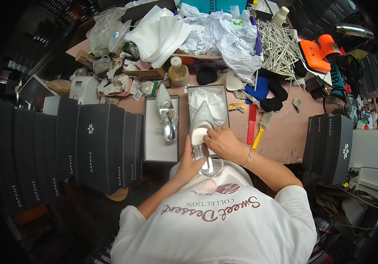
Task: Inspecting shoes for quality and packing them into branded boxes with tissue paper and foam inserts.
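A silver glitter pointed shoe (202,115) with a mirror-like heel and a jewelled strap is held close in front of my body, its toe pointing away. My left hand (188,168) closes round its heel end. At the shoe's opening, beside the white lining, the bent fingers of my right hand (223,143) press together; whatever they pinch is hidden. Beyond lies an open grey box (226,94) with white tissue paper (216,105), partly covered by the toe. The matching silver shoe (164,104) lies in a shallow grey tray (153,152) at its left.
Dark shoe boxes stand in rows at left (96,145) and right (340,141). A red brush (251,125) and a yellow-handled brush (261,132) lie right of my hands. Behind are a capped bottle (178,75), crumpled tissue (228,39) and a heap of pale sticks (279,48).
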`<state>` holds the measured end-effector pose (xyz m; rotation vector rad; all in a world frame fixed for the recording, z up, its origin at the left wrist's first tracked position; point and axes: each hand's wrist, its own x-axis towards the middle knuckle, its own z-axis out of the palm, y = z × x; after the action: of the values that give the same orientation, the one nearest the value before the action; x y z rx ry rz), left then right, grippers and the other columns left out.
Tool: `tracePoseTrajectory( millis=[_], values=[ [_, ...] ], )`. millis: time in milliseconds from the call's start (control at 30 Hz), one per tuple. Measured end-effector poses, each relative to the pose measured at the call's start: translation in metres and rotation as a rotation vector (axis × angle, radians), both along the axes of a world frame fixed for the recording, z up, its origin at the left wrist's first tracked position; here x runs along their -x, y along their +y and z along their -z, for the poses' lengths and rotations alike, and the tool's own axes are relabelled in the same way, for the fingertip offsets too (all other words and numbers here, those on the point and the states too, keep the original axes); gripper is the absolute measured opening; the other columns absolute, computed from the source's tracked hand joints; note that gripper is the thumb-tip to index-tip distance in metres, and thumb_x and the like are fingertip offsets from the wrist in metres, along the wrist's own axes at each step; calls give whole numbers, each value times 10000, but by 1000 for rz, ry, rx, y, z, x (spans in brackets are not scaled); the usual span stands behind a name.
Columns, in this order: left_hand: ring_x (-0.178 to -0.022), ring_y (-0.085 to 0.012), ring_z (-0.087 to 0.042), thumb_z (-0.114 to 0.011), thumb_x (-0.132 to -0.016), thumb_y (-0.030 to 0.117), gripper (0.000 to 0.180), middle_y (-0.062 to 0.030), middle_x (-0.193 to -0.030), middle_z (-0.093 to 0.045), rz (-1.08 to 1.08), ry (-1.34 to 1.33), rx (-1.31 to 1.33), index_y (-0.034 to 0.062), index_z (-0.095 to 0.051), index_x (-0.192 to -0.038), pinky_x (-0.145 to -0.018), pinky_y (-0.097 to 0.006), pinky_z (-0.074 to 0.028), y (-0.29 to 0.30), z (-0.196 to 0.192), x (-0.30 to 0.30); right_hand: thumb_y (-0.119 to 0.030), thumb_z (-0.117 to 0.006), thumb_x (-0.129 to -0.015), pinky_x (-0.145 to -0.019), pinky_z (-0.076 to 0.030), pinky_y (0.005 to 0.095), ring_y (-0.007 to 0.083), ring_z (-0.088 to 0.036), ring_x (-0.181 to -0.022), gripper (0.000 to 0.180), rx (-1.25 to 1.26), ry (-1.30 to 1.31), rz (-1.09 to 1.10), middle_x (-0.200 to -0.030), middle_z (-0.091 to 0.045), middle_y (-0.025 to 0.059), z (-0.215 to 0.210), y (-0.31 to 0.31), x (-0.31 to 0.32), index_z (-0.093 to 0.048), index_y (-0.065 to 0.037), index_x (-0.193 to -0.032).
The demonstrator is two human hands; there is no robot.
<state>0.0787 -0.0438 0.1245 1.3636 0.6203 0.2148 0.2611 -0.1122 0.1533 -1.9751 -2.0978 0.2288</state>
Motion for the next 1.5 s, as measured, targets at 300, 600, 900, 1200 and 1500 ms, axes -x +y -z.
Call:
tracePoseTrajectory(
  millis=[300, 600, 900, 1200, 1500],
  values=[
    [-1189, -195, -468, -505, -800, -71, 809, -152, -1357, -412, -199, -93, 173, 15, -78, -1482, -993, -301, -390, 7, 2, -4, -220, -709, -786, -628, -484, 411, 320, -624, -741, 242, -111, 576, 439, -778, -614, 166, 5, 18, -39, -607, 0, -795],
    [-1220, -183, -422, -499, -782, -72, 747, -124, -1358, -400, -275, -68, 339, 21, -191, -1456, -1001, -296, -367, 11, -9, -5, -151, -734, -710, -747, -509, 435, 359, -620, -859, 406, 390, 282, 395, -1019, -595, 188, 134, 2, 12, -545, -20, -1045],
    [-1247, -197, -413, -483, -756, -81, 739, -126, -1346, -403, -256, -120, 375, 10, -208, -1436, -1049, -317, -323, 9, -4, -11, -65, -719, -674, -829, -431, 369, 294, -539, -969, 352, -284, 800, 255, -1050, -576, 102, -7, -4, -16, -569, -61, -993],
    [-1155, -167, -488, -495, -794, -62, 686, -119, -1278, -454, -159, -140, 225, 19, -225, -1420, -970, -298, -406, -2, -3, -4, -225, -692, -733, -823, -364, 364, 227, -522, -961, 191, -230, 215, 181, -1028, -593, 28, 13, 13, 7, -594, -120, -858],
    [-1174, -201, -510, -529, -821, -50, 778, -158, -1307, -462, -124, -162, 54, 14, -107, -1470, -958, -301, -425, -9, 1, -3, -251, -853, -628, -1015, -374, 406, 380, -466, -1210, 1083, -252, 918, 405, -1334, -440, 243, 23, 27, 1, -195, -44, -1463]
  ],
)
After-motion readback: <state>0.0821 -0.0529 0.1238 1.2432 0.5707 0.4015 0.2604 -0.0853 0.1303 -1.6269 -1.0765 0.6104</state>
